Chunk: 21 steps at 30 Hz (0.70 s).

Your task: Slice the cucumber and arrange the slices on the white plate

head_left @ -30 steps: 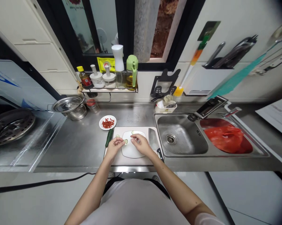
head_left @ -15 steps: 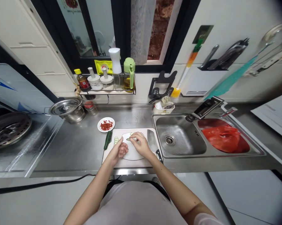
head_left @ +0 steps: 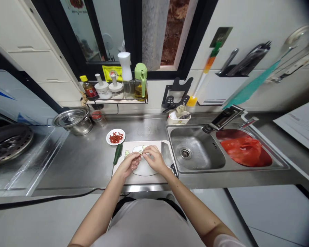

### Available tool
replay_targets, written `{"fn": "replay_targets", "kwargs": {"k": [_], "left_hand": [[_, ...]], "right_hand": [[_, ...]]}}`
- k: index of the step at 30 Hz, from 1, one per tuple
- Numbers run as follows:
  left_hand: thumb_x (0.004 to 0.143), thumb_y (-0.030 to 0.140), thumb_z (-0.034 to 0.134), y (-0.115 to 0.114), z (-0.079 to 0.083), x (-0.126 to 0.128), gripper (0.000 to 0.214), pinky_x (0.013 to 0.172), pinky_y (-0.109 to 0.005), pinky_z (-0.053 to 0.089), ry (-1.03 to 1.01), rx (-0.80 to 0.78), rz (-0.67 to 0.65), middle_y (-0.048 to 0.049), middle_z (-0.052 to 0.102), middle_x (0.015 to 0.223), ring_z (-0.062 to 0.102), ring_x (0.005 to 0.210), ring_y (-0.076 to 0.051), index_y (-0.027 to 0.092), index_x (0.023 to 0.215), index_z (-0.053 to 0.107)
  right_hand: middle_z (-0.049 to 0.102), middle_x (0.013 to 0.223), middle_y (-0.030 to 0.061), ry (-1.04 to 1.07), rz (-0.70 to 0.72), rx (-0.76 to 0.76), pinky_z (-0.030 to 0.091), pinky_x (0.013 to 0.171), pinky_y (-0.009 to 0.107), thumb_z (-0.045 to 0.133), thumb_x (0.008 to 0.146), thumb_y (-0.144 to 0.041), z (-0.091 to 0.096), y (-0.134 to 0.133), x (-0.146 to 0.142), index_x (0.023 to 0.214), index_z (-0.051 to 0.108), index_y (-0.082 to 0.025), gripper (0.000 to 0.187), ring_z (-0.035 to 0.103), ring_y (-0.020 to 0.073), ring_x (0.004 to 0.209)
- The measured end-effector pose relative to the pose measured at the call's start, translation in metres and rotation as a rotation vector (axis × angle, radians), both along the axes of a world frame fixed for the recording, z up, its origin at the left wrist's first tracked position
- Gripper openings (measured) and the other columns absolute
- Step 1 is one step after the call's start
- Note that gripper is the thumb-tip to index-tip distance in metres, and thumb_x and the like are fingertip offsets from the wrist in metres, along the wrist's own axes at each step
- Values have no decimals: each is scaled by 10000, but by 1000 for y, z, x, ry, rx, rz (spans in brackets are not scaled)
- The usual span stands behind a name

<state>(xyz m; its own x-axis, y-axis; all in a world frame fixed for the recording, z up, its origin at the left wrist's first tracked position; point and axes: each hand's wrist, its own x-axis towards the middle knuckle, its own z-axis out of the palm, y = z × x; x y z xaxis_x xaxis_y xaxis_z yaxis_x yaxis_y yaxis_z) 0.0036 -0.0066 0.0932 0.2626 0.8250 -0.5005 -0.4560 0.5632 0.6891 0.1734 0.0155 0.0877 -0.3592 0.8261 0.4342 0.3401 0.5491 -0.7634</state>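
My left hand [head_left: 130, 162] and my right hand [head_left: 154, 160] meet above a white plate [head_left: 144, 170], fingertips pinched together on a small cucumber slice [head_left: 140, 152]. Both hands are closed on it and partly hide it. The plate rests on a pale cutting board [head_left: 128, 178]. More cucumber slices [head_left: 127, 153] lie on the board left of the plate, and some pale green pieces show at the plate's far rim. A dark green length of cucumber [head_left: 117, 154] lies along the board's left edge. On the board's right side is a kitchen knife [head_left: 166, 153], its black handle toward me.
Behind the board stands a small white dish [head_left: 108, 138] of red berries. A lidded steel pot [head_left: 80, 127] and a red-lidded jar [head_left: 99, 118] are farther left. Right of the board is a double sink [head_left: 200, 164] with a faucet [head_left: 221, 120] and a red plastic bag [head_left: 243, 151].
My left hand has moved up and right, closing its fingers on the cucumber slice that my right hand was holding. The view has shifted slightly.
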Motion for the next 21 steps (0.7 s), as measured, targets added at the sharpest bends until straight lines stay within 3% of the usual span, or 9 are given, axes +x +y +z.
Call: {"fn": "replay_targets", "kwargs": {"k": [7,15,21], "left_hand": [[584,364,774,-2,0,5,350,382,-158,95,194,126,79,53,490,617,349,432,-5,150,717,532],[590,387,758,-4,-1,9,328,421,-171,169,336,197,156,55,490,576,347,446,-25,158,717,561],[581,362,757,-4,-4,10,337,423,-167,159,309,177,165,41,516,616,368,473,-34,165,804,601]], "right_hand": [[629,846,28,28,-9,-126,431,694,281,544,865,-281,-4,0,-5,823,626,-222,109,545,169,877],[619,756,14,53,-24,-226,422,638,248,534,837,-280,-4,0,-10,745,594,-205,133,551,151,795],[638,750,4,147,4,-431,431,604,231,546,820,-344,-8,3,-10,756,599,-190,175,568,127,707]]}}
